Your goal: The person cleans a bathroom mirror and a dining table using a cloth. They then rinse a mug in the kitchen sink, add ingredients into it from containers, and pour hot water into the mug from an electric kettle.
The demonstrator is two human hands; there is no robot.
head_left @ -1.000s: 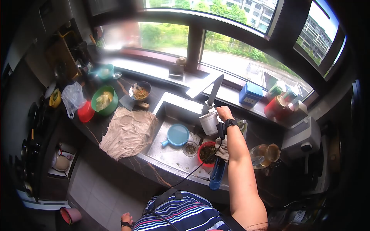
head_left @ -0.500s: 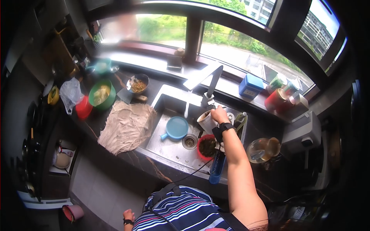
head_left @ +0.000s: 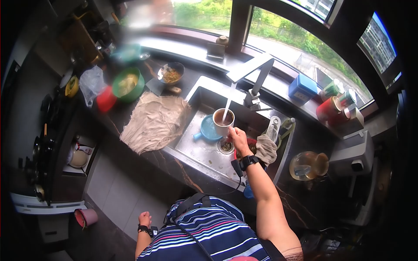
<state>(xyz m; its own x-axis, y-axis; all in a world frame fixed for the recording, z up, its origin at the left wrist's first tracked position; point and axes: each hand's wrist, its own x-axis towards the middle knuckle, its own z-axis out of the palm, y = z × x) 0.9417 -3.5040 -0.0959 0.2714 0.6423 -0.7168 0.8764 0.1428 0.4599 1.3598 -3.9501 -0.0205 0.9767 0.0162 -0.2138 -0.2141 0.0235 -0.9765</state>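
My right hand (head_left: 238, 140) grips a white cup (head_left: 223, 120) over the sink (head_left: 191, 150). Water runs from the faucet (head_left: 251, 68) into the cup, which has brownish liquid inside. Beneath and left of the cup, a light blue round pan-like dish (head_left: 208, 129) lies in the sink. A red bowl (head_left: 252, 142) with dark scraps is partly hidden behind my right hand, near the drain (head_left: 225, 147). A grey cloth (head_left: 266, 149) hangs beside it. Down by my body, my left hand (head_left: 145, 219) has its fingers curled, with nothing visible in them.
A beige cloth (head_left: 154, 119) covers the counter left of the sink. Beyond it are a green bowl (head_left: 129, 85), a red container (head_left: 106, 99) and a bowl of food (head_left: 171, 73). A glass jar (head_left: 308, 165) stands right; a blue box (head_left: 302, 88) and cans line the sill.
The cup in my right hand has moved left and forward from beside the faucet base to under the spout. Water, running since the middle frame, now falls into it. The view has shifted.
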